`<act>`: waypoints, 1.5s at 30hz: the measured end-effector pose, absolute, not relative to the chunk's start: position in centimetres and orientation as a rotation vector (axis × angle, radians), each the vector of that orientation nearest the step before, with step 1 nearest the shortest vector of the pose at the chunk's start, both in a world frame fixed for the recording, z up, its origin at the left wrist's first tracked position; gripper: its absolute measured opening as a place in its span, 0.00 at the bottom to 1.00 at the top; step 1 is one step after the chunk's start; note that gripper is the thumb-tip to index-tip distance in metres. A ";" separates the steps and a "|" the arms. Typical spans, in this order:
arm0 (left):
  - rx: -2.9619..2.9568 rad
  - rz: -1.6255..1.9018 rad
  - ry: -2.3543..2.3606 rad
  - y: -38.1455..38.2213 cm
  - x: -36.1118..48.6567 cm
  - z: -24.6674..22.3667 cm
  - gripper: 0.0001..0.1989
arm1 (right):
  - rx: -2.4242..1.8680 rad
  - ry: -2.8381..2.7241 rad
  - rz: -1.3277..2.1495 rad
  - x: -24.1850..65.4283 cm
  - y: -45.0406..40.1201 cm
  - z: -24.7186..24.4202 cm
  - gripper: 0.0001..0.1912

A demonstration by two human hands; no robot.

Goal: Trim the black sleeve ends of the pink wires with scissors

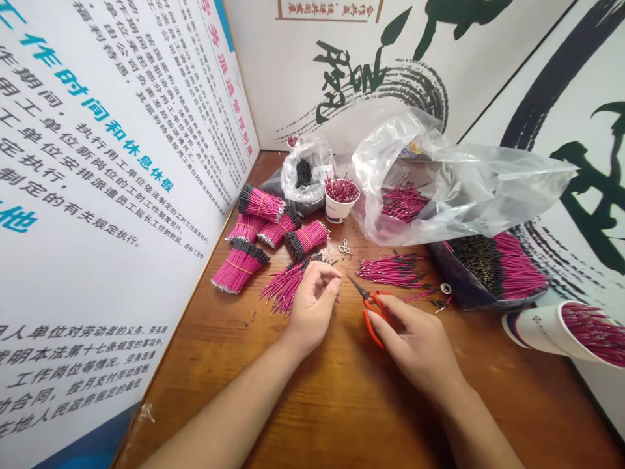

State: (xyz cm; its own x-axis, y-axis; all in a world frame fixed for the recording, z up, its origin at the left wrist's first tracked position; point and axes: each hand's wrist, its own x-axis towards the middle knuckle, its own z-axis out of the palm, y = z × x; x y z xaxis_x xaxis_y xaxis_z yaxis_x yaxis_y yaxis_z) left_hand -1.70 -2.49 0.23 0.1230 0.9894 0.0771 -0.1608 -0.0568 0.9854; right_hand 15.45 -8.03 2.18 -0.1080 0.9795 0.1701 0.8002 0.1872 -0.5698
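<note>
Wooden table (351, 417) amid printed panels (97, 176), orange-handled scissors (368, 296) in right hand (415, 339), hold of left hand (314, 306) unclear

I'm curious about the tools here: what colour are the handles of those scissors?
The scissor handles are orange-red, as the head view shows.

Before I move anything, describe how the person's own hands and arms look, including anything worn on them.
The left hand and right hand are both bare, with no gloves. The left forearm and right forearm show no sleeves, watch or bracelet as far as the picture reaches. No ring shows, though some fingers are partly hidden.
</note>
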 end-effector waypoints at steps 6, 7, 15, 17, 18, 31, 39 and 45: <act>1.192 1.227 0.962 -2.5 -1.7 0.1 0.03 | -1.662 -1.968 0.476 15.2 -7.9 2.1 0.11; 1.195 1.226 0.963 -2.5 -1.7 0.1 0.03 | -1.665 -1.972 0.480 15.2 -7.9 2.1 0.11; 1.201 1.220 0.963 -2.6 -1.7 0.1 0.03 | -1.680 -1.961 0.519 15.3 -8.0 2.1 0.11; 1.199 1.219 0.965 -2.6 -1.7 0.1 0.03 | -1.679 -1.959 0.529 15.3 -8.0 2.1 0.11; 1.197 1.219 0.964 -2.6 -1.7 0.0 0.03 | -1.680 -1.959 0.532 15.2 -8.0 2.1 0.11; 1.214 1.218 0.966 -2.5 -1.7 0.2 0.03 | -1.706 -1.965 0.546 15.6 -7.9 2.0 0.11; 1.253 1.210 0.972 -2.5 -1.8 0.1 0.05 | -1.685 -1.968 0.552 15.3 -8.0 2.2 0.11; 1.265 1.205 0.972 -2.6 -1.8 0.1 0.05 | -1.686 -1.956 0.575 15.5 -8.1 2.1 0.11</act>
